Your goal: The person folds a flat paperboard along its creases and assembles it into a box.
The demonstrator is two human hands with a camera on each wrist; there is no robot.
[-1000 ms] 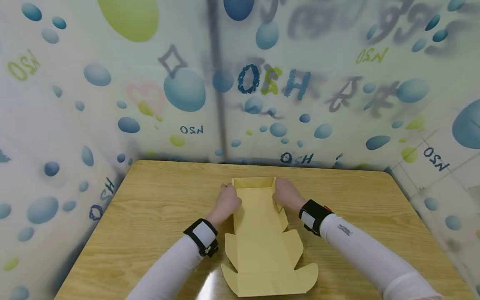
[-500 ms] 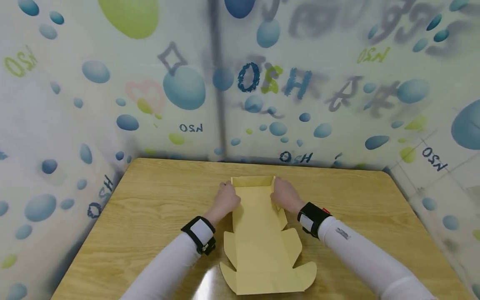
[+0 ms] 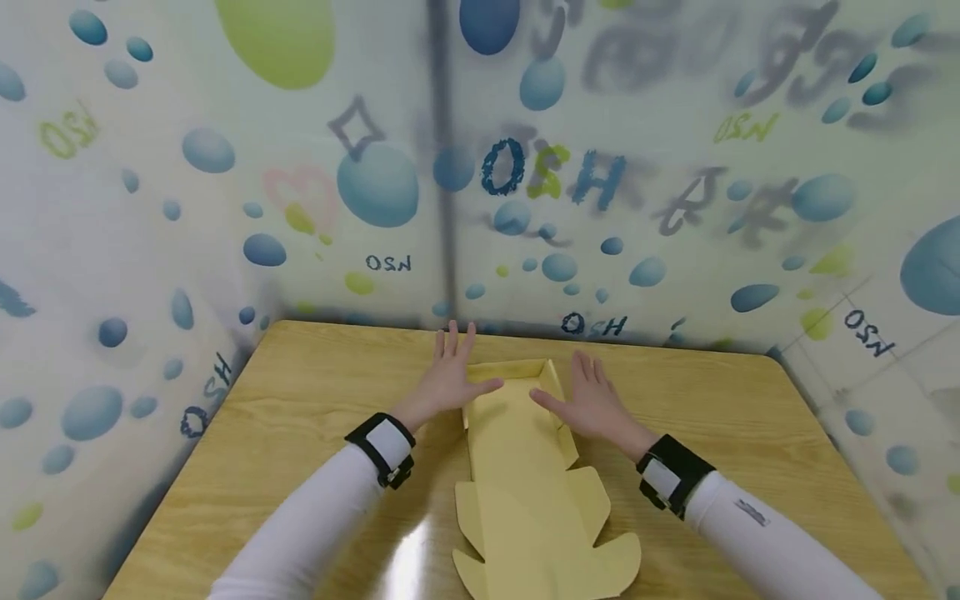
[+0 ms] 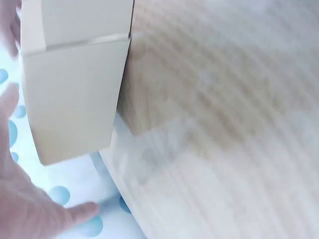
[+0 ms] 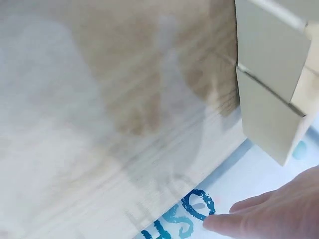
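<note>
A yellowish cardboard box blank [image 3: 521,492] lies on the wooden table, its far end folded up into low walls and its near flaps spread out flat. My left hand [image 3: 448,377] hovers by the far left corner with fingers spread and thumb over the box. Across from it, my right hand [image 3: 592,398] is spread too, beside the far right wall, thumb pointing inward. Neither hand grips the cardboard. In the left wrist view the folded box wall [image 4: 75,94] stands near the spread fingers; the right wrist view shows the wall [image 5: 271,112] above the right fingers.
The wooden table [image 3: 322,400] extends around the box on both sides. Behind it hangs a pale backdrop [image 3: 645,233] with blue and green bubble prints, which also runs along the left and right. A bright reflection lies on the table near the front.
Both hands have let go of the box's far side walls and opened, fingers spreading; the right hand moved a little outward. The far walls stay raised. The head view has shifted slightly.
</note>
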